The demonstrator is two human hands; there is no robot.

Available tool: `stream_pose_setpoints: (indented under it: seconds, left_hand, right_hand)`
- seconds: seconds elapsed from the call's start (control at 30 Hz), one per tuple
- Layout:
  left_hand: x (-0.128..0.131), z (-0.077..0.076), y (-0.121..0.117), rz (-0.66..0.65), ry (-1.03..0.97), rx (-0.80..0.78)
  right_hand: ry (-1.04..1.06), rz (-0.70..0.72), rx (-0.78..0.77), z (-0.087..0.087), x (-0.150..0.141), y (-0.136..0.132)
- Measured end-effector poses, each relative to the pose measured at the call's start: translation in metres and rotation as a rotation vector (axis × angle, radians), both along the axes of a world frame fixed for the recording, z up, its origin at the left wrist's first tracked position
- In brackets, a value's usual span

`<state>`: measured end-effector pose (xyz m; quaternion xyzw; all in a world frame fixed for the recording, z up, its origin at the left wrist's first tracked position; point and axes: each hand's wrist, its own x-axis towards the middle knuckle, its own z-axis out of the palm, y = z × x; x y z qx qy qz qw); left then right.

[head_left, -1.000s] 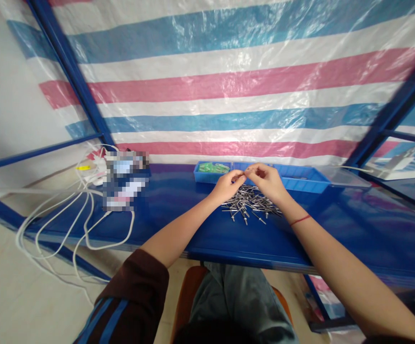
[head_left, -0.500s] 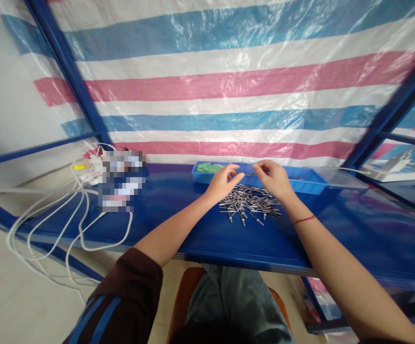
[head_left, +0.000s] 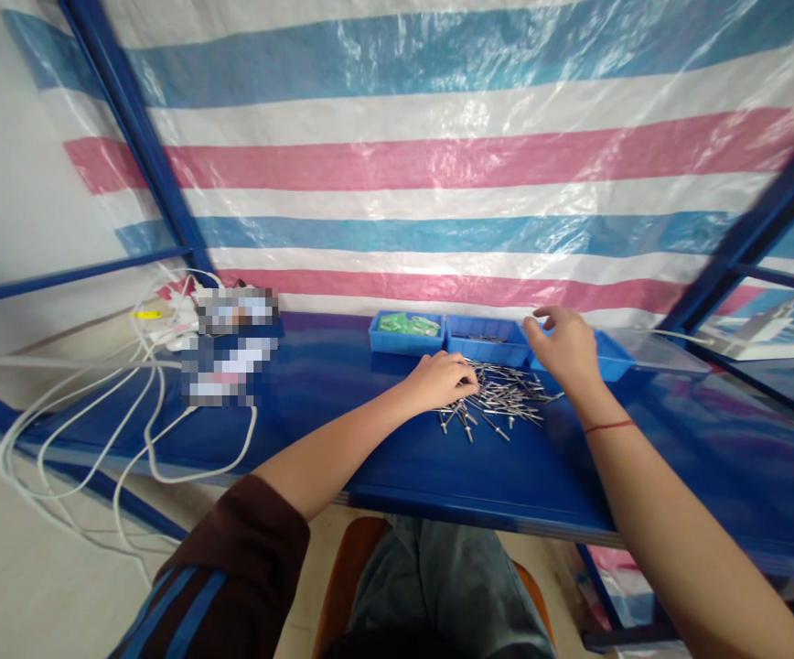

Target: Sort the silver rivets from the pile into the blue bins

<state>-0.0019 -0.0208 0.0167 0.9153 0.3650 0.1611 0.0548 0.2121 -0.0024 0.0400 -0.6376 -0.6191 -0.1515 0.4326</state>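
A loose pile of silvery blind rivets (head_left: 507, 395) lies on the blue tabletop (head_left: 411, 467). My left hand (head_left: 442, 380) is at the pile's left side, fingers curled down against the rivets; what is between the fingertips is hidden. My right hand (head_left: 565, 346) hovers over the right blue bin (head_left: 613, 359), thumb and fingers apart, with nothing visible in it. The middle blue bin (head_left: 486, 331) has a few thin metal pieces on its floor. Green-and-white packets (head_left: 407, 324) fill part of the left blue bin (head_left: 407, 344).
White cables (head_left: 154, 384) and a power strip lie at the table's left end, beside a blurred-out item (head_left: 232, 357). A clear plastic sheet or lid (head_left: 668, 352) is right of the bins. Blue frame posts (head_left: 140, 137) and a striped tarp (head_left: 438, 165) stand behind.
My hands were together above the pile, then parted. My left hand has dropped onto the rivets, while my right hand has moved right, over the right bin, its fingers opening.
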Motion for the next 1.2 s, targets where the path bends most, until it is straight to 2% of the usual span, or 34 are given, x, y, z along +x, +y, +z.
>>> stream_pose_setpoints:
  seconds: [0.2,0.47,0.53,0.63,0.77,0.83,0.9,1.07,1.2]
  left_hand:
    - [0.001,-0.001,-0.003,0.041,0.034,0.030]
    - [0.001,-0.003,-0.003,0.031,0.000,0.112]
    - [0.001,-0.004,0.001,0.028,-0.088,0.146]
    - [0.002,-0.004,0.006,0.015,-0.334,0.151]
    - [0.007,-0.001,0.007,0.024,-0.702,-0.018]
    - [0.009,0.001,0.006,0.024,-0.825,-0.111]
    - [0.009,0.003,0.004,0.019,-0.902,-0.149]
    - [0.008,0.009,0.004,0.052,-0.994,-0.110]
    - [0.009,0.009,0.005,0.057,-1.033,-0.204]
  right_hand:
    - [-0.059,0.280,-0.118,0.006,-0.029,-0.014]
    - [-0.096,0.375,-0.237,0.011,-0.036,-0.022]
    - [-0.106,0.415,-0.281,0.011,-0.036,-0.023]
    - [-0.095,0.511,-0.336,0.009,-0.038,-0.023]
    - [0.008,0.726,-0.409,0.006,-0.042,-0.025]
    - [0.076,0.782,-0.431,0.006,-0.044,-0.026]
    - [0.143,0.817,-0.446,0.008,-0.046,-0.027]
    - [0.351,0.938,-0.523,0.013,-0.050,-0.031]
    - [0.421,0.956,-0.513,0.011,-0.052,-0.030]
